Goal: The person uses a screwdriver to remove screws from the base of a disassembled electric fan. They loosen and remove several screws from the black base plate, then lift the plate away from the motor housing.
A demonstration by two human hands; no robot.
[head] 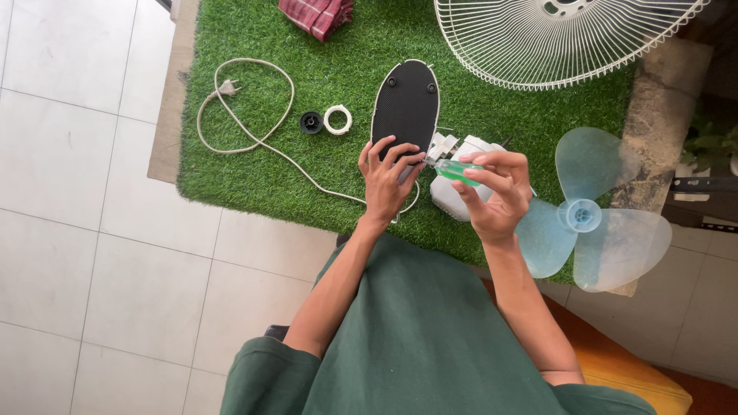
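Your left hand (387, 178) – fingers gripping the black fan base (405, 106). Right hand (496, 192) – fingers closed on a green-handled screwdriver (455, 170), tip at the white fan body (461, 184).

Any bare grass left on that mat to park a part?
Free: grass inside the power cord loop, and the strip between the red cloth and fan guard. Crowded: centre, around the fan base, both rings, left hand, right hand and fan blade.
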